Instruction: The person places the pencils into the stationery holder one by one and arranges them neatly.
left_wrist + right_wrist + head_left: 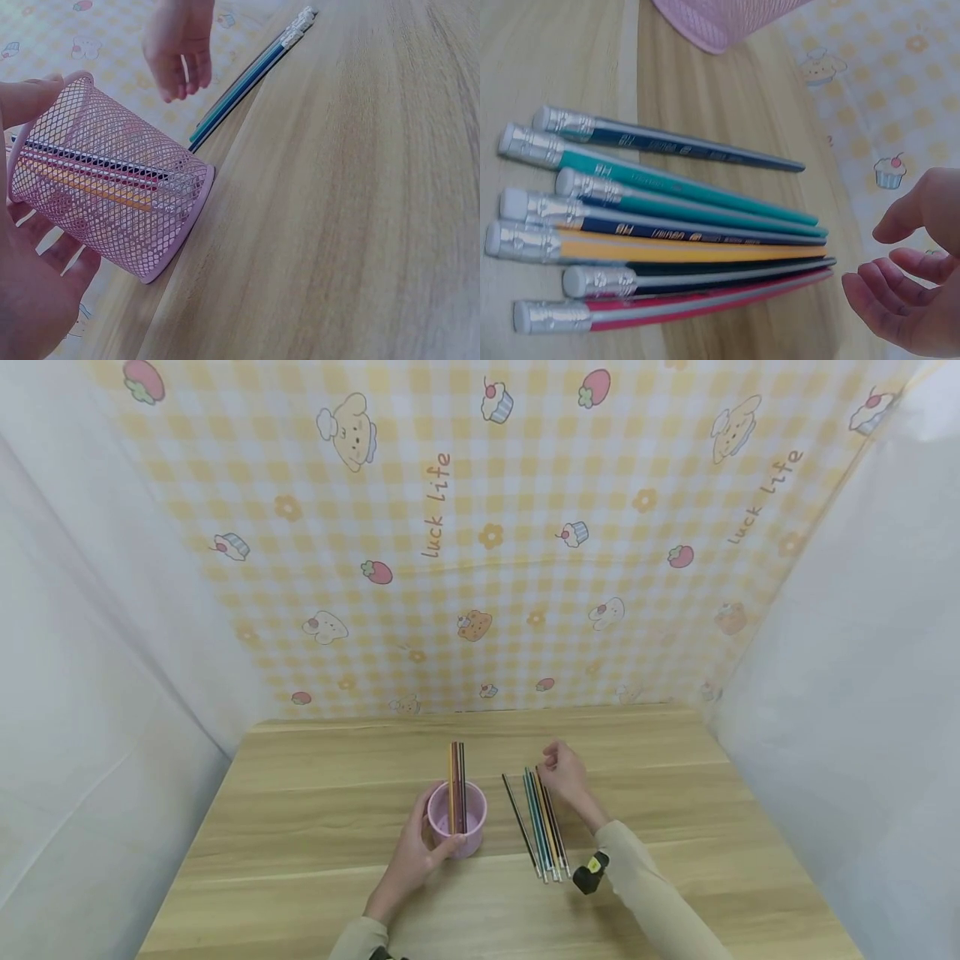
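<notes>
My left hand grips a pink mesh pencil cup, thumb at the rim and fingers around its side. Several pencils, among them yellow, red and black ones, stand in the cup with their eraser ends down. To the right of it, a row of loose pencils in dark blue, green, yellow, black and red lies on the wooden table, erasers toward me. At the far ends of these pencils is my right hand, its fingers loosely bent and holding nothing; in the right wrist view a gap shows between thumb and fingers.
The wooden table runs back to a yellow checked cloth printed with cartoon figures. White sheets hang on both sides. One dark pencil lies a little apart, on the row's left.
</notes>
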The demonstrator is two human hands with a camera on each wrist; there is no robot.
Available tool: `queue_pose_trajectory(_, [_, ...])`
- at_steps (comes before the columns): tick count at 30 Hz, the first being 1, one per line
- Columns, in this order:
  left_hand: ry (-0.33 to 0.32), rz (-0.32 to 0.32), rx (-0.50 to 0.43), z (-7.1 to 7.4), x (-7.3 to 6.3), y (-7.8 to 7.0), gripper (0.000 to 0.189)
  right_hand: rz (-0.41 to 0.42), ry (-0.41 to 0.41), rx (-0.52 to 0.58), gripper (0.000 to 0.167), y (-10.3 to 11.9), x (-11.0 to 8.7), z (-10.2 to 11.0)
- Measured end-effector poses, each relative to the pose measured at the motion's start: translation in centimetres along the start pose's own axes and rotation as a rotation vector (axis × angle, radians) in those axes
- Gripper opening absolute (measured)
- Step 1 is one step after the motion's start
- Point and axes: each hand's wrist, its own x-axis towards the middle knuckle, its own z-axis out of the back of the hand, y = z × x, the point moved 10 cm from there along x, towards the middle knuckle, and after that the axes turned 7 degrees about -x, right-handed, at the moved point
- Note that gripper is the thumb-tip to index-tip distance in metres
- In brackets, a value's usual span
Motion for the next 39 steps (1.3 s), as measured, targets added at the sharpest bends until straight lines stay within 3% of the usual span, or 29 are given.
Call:
queue_pose_trajectory(10, [0.006,-0.005,0.000,-0.1,0.0,0.0,0.085,-0.063,0.021,-0.037,0.030,-2.4,-0.2,-0.5])
queue_pose_trajectory(26, [-0.004,-0.028,0.020,-0.1,0.0,-0.2,0.084,-0.055,0.041,-0.166,0.030,-3.1,-0.4,-1.4])
queue_pose_trajectory(39, [-0.001,-0.033,0.019,-0.1,0.0,-0.5,0.084,-0.082,0.046,-0.217,0.019,-3.2,-0.6,-1.1])
